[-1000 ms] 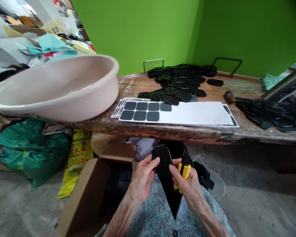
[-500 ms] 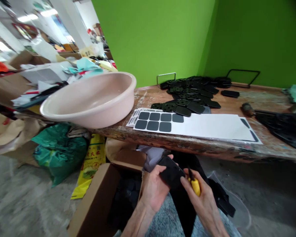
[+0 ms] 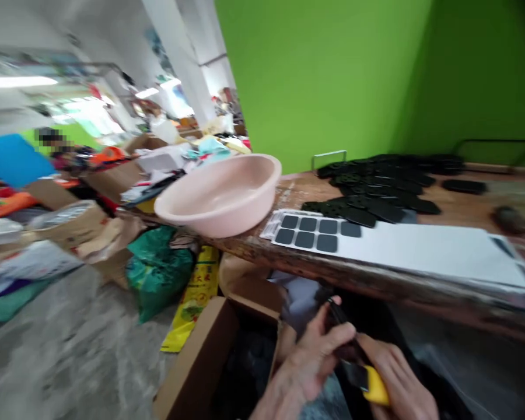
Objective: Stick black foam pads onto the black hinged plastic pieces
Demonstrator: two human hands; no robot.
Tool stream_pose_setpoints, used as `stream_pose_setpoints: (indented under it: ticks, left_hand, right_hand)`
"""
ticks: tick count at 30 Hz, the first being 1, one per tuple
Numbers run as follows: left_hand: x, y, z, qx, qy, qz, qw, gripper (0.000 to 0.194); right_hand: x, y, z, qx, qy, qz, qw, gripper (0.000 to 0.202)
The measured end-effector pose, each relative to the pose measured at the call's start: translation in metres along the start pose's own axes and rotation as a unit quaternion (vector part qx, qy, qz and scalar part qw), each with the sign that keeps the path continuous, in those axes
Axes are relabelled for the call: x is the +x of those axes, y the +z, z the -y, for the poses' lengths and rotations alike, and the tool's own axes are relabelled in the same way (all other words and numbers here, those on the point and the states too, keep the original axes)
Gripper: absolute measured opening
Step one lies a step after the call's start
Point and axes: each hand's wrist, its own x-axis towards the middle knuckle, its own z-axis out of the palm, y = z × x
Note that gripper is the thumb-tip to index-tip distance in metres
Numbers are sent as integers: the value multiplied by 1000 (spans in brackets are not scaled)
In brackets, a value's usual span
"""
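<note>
My left hand (image 3: 317, 356) grips a dark flat piece (image 3: 339, 318), now tilted nearly edge-on, with the thumb across it. Beside it, my right hand (image 3: 398, 373) is closed around a yellow-handled tool (image 3: 376, 386), and its fingers reach the lower end of the dark piece. Motion blurs the tool's tip. Both hands are below the front edge of the wooden table (image 3: 301, 189). On the table, a white sheet (image 3: 429, 248) bears dark rounded squares at its left, in front of a pile of black pieces (image 3: 376, 186).
A pink basin (image 3: 219, 201) overhangs the table's left part. An open cardboard box (image 3: 196, 356) with dark pieces inside stands left of my hands. Beyond it are a yellow bag (image 3: 196, 297) and a green bag (image 3: 157, 271). A person (image 3: 59, 146) is far back left.
The view has swung left. The dark piece has turned from face-up to nearly edge-on, and my left thumb now lies over it. My right hand still has the yellow-handled tool.
</note>
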Motion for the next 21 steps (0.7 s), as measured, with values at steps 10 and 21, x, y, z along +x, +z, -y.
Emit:
stream_pose_setpoints:
  ticks: [10,21]
  left_hand:
    - [-9,-5,-17,65,-70,62,993,40]
    - [-1,-8,-13,208,31,17,977,20]
  right_hand:
    - [19,-33,33,55,121,-32,991,29]
    - [28,-45,37,92,355,-102,925,15]
